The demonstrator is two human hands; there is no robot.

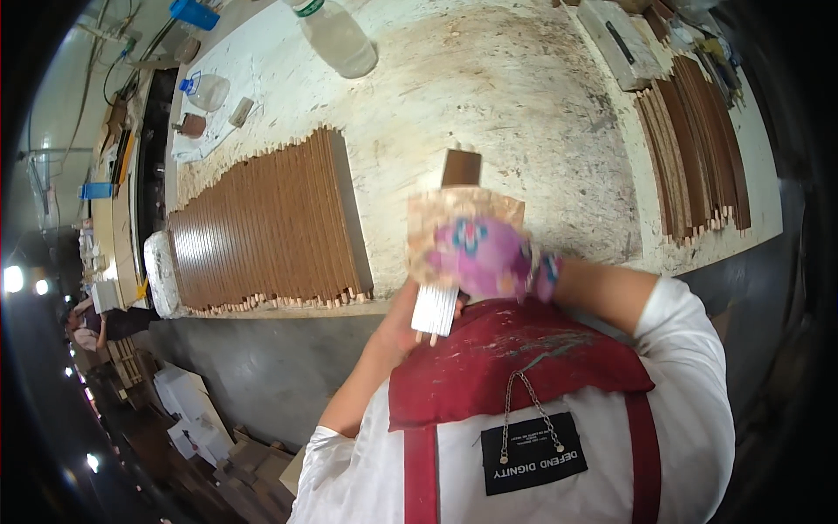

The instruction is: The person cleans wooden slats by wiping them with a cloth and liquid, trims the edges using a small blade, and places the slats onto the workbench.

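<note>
A brown wooden slat (pixel 461 168) with dowel pegs at its ends lies lengthwise in front of me. Its near end shines pale with reflected light. Bare, my left hand (pixel 403 316) grips that near end from the left and below, its fingers partly hidden under the slat. My right hand (pixel 484 255) wears a purple flowered glove and is closed over a tan, crinkled sheet (pixel 426 217) wrapped across the slat's middle. Whether the sheet is cloth or paper I cannot tell. The glove is slightly smeared by motion.
Left on the stained white table (pixel 559 131) stands a row of similar slats (pixel 262 231). More slats (pixel 694 157) lie at right beside a grey box (pixel 618 44). A large clear bottle (pixel 339 39), a smaller jug (pixel 208 92) and a reddish block (pixel 190 126) sit farther back.
</note>
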